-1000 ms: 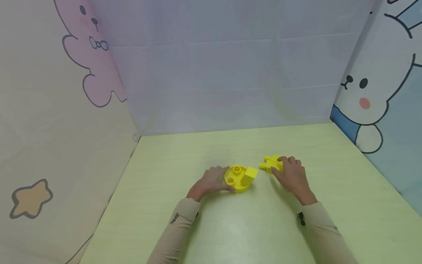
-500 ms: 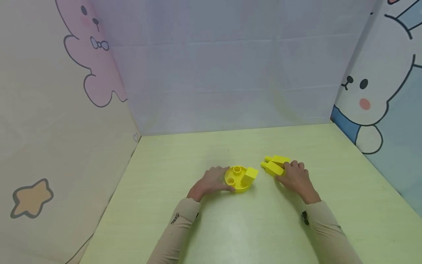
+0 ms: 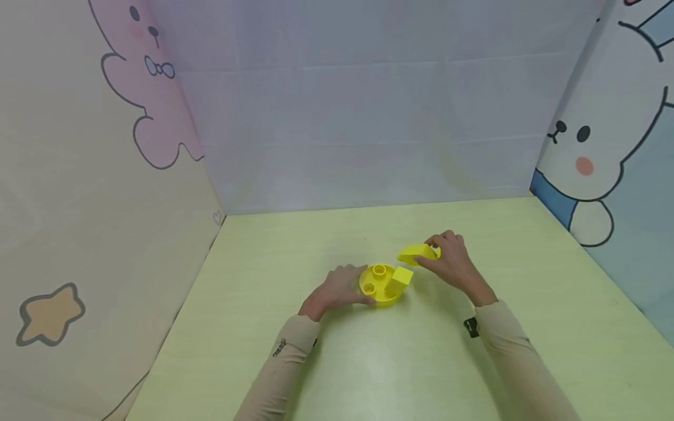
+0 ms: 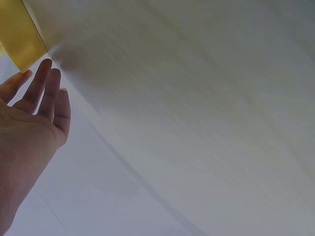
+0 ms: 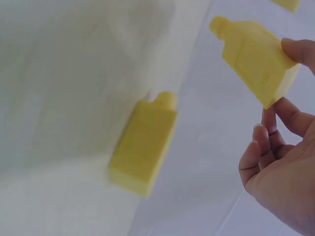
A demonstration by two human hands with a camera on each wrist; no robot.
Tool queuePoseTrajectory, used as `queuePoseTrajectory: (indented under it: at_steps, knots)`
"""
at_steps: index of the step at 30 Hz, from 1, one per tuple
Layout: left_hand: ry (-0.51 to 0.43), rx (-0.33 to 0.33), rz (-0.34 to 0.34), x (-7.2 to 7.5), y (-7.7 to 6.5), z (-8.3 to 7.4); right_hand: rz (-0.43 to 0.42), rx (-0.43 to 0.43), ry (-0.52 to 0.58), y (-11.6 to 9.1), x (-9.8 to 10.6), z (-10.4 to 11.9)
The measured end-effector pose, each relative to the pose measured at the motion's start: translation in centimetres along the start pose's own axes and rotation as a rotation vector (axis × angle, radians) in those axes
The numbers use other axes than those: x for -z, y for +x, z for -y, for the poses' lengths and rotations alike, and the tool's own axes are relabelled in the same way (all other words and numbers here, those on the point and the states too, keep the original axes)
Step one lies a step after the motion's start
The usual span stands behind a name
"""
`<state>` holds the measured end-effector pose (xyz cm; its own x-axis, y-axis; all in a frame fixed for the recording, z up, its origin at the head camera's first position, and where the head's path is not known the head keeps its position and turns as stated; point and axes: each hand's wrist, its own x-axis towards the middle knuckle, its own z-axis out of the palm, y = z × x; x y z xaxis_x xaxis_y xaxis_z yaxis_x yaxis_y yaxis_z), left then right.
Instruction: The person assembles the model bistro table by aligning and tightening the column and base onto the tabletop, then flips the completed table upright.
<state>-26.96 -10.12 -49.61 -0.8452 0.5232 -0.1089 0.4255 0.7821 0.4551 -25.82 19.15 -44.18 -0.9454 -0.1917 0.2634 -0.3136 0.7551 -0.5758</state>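
Observation:
A round yellow tray-like base (image 3: 385, 301) stands on the table. Two ring-shaped sockets show inside it, and a yellow block (image 3: 401, 277) sits tilted up at its right side. My left hand (image 3: 337, 287) holds the base from the left, thumb at the near rim and fingers at the far rim; its side (image 4: 22, 37) appears in the left wrist view. Between thumb and fingers, my right hand (image 3: 454, 263) pinches a yellow bottle-shaped block (image 5: 258, 61) with a round knob on one end, raised off the table. A similar knobbed block (image 5: 142, 145) lies below it in the right wrist view.
The pale green table (image 3: 368, 362) meets a lavender cloth backdrop (image 3: 368, 134) at the back. Cloth walls with cartoon animals rise left (image 3: 105, 204) and right (image 3: 647, 175).
My right hand has picked up one knobbed block, turned it and brought it left and up towards the base. The left hand and base have stayed put.

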Motion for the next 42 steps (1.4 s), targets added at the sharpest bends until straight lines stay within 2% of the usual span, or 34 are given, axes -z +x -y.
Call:
queuePoseTrajectory:
  at_steps: [7,18,26,33,42]
  knots:
    - [-0.008,-0.023,-0.008,0.1,0.1,0.0,0.104,0.106,0.026,2.2,-0.8,2.6]
    - [0.014,-0.052,-0.019,0.1,0.3,0.1,0.192,0.156,0.022,3.3,-1.5,4.0]
    - [0.005,-0.051,-0.019,0.1,0.3,0.2,0.256,0.169,-0.089,3.5,-2.3,4.7]
    - [0.013,-0.046,-0.013,0.0,0.3,0.3,0.232,0.216,-0.199,3.3,-2.7,5.2]
    - [0.009,-0.053,-0.026,-0.1,0.3,0.4,0.139,0.196,-0.262,2.5,-1.7,5.6]
